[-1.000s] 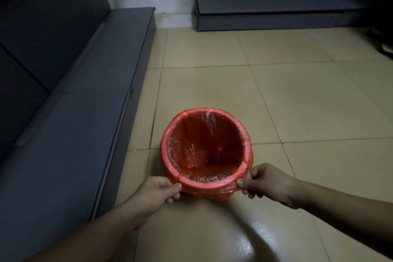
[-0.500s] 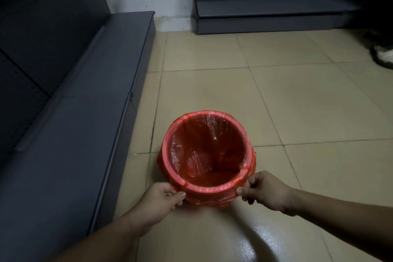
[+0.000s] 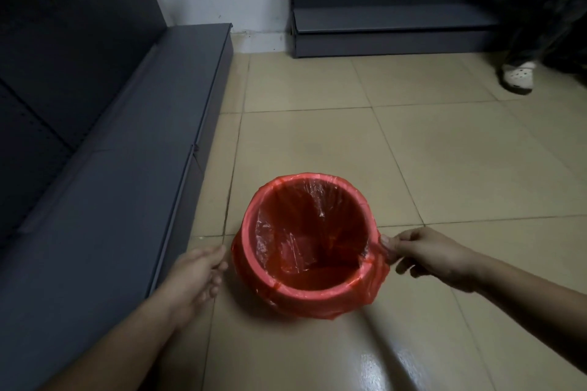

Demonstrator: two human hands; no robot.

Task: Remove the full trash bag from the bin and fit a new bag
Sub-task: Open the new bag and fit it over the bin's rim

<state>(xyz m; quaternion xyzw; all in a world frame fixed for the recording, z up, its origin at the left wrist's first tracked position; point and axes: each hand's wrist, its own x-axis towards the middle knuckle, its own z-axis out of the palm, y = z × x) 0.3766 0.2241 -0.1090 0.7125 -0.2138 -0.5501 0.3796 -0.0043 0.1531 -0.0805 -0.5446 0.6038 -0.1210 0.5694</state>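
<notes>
- My left hand (image 3: 198, 276) has let go of the bag. Half a second ago it was pinching the film at the near rim; now it hangs just beside the bin's left side, fingers loosely spread and a little blurred, holding nothing.
- My right hand (image 3: 425, 255) has slid from the near rim round to the right side, where thumb and forefinger are closed on a tab of the red trash bag (image 3: 373, 282).
- The small red bin (image 3: 246, 233) stands upright on the tan tiled floor (image 3: 444, 168), close to a dark grey shelf base (image 3: 127, 168) on my left.
- The bag lines the inside and is folded over the rim all the way round, with loose film bunched outside on the near right.
- Nothing but film shows inside, so I judge the new bag is fitted and only this last tuck remains.
- Someone else's pale shoe (image 3: 518, 77) stands well apart, at far right.
</notes>
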